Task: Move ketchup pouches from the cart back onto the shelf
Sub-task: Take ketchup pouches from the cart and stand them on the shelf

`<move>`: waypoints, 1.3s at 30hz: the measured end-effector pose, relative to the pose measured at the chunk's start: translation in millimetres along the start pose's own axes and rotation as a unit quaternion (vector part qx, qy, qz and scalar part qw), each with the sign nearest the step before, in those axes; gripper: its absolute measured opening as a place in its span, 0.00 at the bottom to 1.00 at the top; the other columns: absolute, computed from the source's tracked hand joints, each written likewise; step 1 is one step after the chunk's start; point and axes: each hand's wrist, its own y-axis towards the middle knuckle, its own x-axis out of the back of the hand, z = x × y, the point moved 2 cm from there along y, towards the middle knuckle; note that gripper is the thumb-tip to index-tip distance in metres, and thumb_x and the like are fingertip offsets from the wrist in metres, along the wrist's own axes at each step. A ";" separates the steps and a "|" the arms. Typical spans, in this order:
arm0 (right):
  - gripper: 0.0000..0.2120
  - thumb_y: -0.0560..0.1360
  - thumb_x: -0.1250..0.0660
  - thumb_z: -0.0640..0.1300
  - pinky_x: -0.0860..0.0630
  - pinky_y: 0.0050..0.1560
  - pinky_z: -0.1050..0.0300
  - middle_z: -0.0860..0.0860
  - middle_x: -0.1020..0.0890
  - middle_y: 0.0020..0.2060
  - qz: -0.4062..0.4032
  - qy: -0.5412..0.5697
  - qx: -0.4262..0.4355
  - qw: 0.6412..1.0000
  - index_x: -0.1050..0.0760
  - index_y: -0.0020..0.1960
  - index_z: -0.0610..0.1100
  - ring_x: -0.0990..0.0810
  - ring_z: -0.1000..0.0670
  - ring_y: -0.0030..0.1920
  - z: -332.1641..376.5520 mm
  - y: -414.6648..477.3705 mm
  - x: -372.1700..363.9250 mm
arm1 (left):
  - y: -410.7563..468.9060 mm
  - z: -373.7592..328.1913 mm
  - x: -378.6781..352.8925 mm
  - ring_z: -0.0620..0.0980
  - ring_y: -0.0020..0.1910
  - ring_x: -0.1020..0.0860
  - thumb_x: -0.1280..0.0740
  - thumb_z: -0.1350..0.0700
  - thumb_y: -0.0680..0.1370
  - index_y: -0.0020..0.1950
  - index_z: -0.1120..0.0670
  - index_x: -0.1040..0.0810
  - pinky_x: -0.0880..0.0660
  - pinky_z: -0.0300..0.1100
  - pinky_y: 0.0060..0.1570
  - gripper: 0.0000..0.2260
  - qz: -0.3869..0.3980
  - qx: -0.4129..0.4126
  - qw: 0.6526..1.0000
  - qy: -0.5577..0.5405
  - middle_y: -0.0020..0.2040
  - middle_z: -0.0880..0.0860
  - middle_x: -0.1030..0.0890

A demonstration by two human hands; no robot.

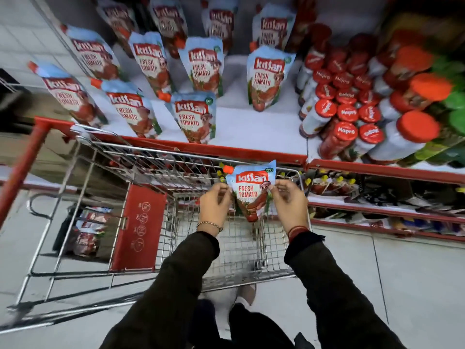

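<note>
A ketchup pouch (250, 191), pale blue and red with an orange cap, hangs upright above the child-seat end of the wire cart (176, 162). My left hand (215, 204) pinches its left edge and my right hand (289, 202) pinches its right edge. Several matching pouches (195, 119) stand upright on the white shelf (251, 132) just beyond the cart. More pouches (88, 233) lie deep in the cart's basket at the left.
Red-lidded jars (347, 113) crowd the shelf's right side, with larger orange-capped jars (415, 129) beyond. A red shelf edge (377, 170) runs across. Lower shelves (377, 197) hold other goods. The cart's red flap (141, 227) stands left of my hands.
</note>
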 end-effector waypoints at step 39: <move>0.09 0.78 0.33 0.36 0.20 0.51 0.64 0.53 0.18 0.47 -0.028 -0.001 0.085 0.996 0.25 0.52 0.49 0.17 0.48 0.52 92.5 109.2 18.8 | 102.7 -124.0 -3.9 0.57 0.52 0.17 0.38 0.60 0.80 0.63 0.58 0.24 0.25 0.37 0.50 0.12 -0.081 -0.051 0.995 -0.024 0.55 0.60 0.16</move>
